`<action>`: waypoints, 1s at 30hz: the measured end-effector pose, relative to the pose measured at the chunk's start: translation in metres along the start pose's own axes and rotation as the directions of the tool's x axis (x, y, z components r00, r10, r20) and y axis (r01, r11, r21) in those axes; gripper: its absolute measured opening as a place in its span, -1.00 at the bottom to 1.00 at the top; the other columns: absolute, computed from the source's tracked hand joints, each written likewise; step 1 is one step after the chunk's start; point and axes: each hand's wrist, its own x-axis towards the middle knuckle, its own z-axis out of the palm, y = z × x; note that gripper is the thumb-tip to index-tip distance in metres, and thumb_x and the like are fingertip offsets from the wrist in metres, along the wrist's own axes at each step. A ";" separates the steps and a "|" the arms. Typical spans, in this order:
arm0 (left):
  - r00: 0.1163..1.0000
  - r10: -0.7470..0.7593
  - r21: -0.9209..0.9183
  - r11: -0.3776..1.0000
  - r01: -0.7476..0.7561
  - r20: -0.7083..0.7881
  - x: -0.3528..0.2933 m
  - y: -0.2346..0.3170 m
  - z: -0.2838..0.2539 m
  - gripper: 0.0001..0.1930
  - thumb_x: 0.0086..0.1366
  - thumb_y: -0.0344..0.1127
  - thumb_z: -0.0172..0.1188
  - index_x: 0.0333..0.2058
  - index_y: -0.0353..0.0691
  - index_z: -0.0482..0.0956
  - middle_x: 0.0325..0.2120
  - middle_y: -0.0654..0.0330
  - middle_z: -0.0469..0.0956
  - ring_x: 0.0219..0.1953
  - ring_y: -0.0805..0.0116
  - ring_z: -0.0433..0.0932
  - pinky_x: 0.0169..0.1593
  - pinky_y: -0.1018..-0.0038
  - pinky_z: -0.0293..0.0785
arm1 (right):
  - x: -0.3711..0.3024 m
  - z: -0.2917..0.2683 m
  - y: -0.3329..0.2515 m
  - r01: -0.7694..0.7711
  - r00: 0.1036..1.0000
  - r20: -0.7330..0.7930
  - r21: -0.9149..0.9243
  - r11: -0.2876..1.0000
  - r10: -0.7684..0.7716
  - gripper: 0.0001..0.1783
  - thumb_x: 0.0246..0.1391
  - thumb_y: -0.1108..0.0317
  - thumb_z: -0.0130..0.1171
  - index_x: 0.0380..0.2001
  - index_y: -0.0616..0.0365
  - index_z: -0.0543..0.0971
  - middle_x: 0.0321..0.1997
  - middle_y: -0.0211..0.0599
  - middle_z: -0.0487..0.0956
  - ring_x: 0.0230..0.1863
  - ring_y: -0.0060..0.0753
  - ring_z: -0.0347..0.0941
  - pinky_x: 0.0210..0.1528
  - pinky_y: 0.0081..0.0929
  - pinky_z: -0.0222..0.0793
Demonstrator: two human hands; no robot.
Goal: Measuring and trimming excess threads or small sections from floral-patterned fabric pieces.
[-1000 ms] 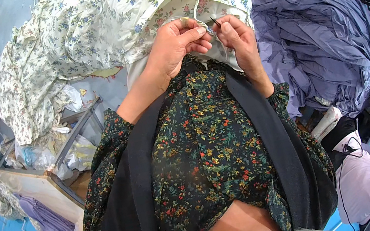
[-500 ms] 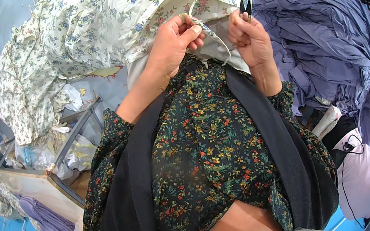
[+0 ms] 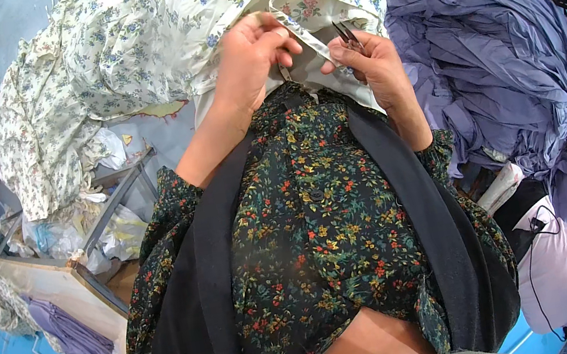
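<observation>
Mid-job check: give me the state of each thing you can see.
Left grip: fingers loosely curled beside the strip; contact unclear.
Right grip: closed around the snips, strip pinched at the fingertips.
Black snips: points up, blades apart.
White strip: bent over at its top, running down to the right grip.
Floral cloth: bunched, creased.
Purple cloth: heaped in folds.
Black cable: partly looped.

Left hand [image 3: 249, 56] curled, right hand [image 3: 377, 63] pinching
</observation>
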 end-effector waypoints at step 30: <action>0.970 -0.207 0.003 0.978 0.208 0.130 -0.006 -0.006 0.006 -0.90 0.29 -0.45 0.17 -0.26 -0.35 0.51 -0.39 0.10 0.60 -0.46 0.44 0.58 -0.37 0.58 0.53 | 0.004 -0.003 0.008 0.226 0.932 -0.267 -0.098 0.969 -0.244 -0.76 0.28 0.24 0.09 -0.22 0.22 0.54 -0.51 -0.58 0.41 -0.56 -0.81 0.17 -0.53 -0.73 0.03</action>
